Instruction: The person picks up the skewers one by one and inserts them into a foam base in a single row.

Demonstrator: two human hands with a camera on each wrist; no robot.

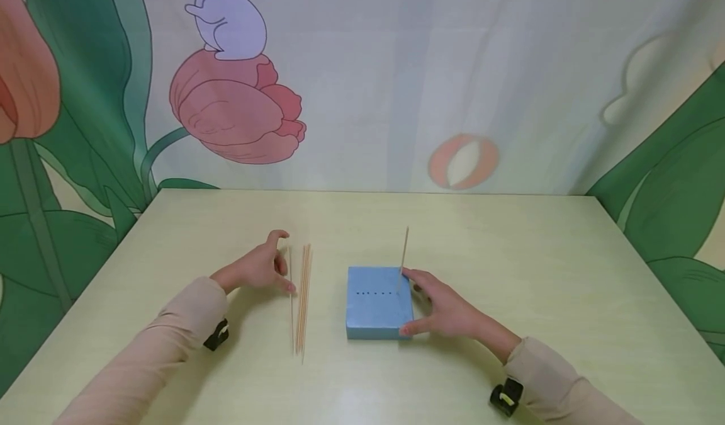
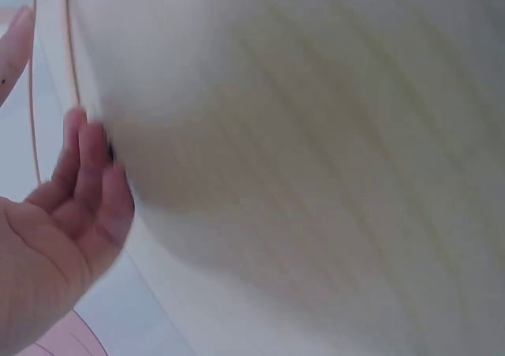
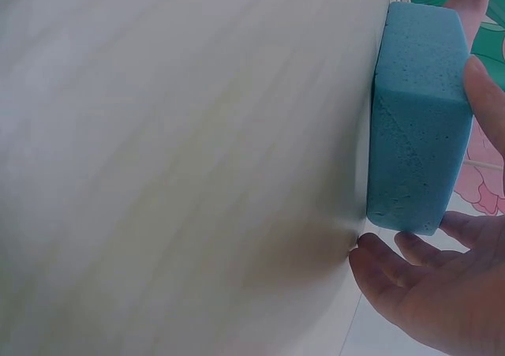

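A blue foam block (image 1: 376,311) lies on the table with a row of small holes across its top. One thin wooden stick (image 1: 404,245) stands upright near the right end of that row. My right hand (image 1: 453,305) holds the block at its right side, thumb at the front corner and fingers toward the back corner; the right wrist view shows the block's side (image 3: 418,143) between thumb and fingers. My left hand (image 1: 260,264) is over a single stick (image 1: 292,324), thumb tip at its middle, index finger spread well away. Beside it lies a bundle of several sticks (image 1: 304,299).
The pale wood-grain table (image 1: 510,236) reaches back to a hanging cloth (image 1: 351,97) printed with flowers and a cartoon animal. A black wrist device (image 1: 506,396) is strapped at the right sleeve, and another device (image 1: 216,335) at the left.
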